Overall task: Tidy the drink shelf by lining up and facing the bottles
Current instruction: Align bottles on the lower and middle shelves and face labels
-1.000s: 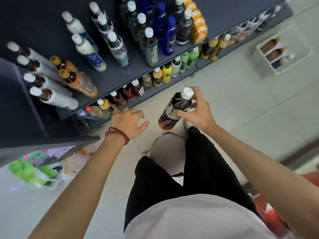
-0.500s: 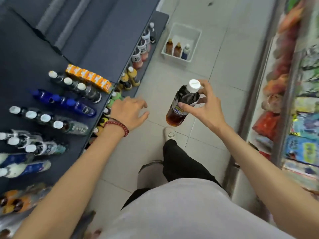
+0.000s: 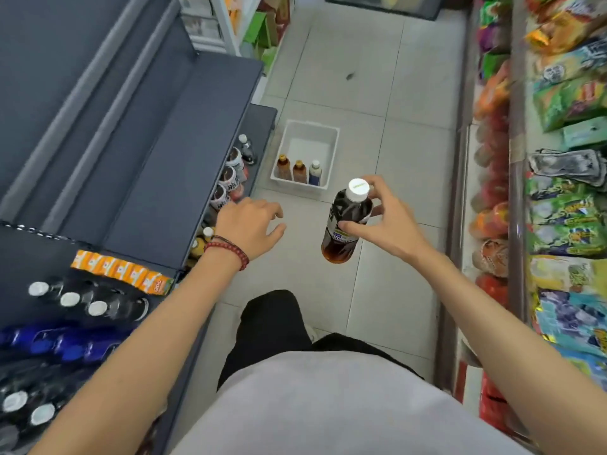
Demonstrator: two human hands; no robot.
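Brown-tea plastic bottle with white cap [image 3: 348,208] gripped by right hand [image 3: 391,224]; label text unreadable. Left hand [image 3: 248,221] loose, empty, beside grey shelf [image 3: 184,159].

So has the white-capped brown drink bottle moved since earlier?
Yes. The white-capped brown drink bottle, gripped by the right hand, has come much closer to the white plastic floor bin.

No text fully legible. On dark bottle [image 3: 345,224]: white label band with dark print, blurred. On its white cap [image 3: 358,187]: green print, too small to read. On orange cartons [image 3: 121,272]: white logo marks, unreadable. On lower-shelf bottles [image 3: 230,180]: bold black characters on white labels, undecipherable. On snack packs [image 3: 571,103]: printing blurred.
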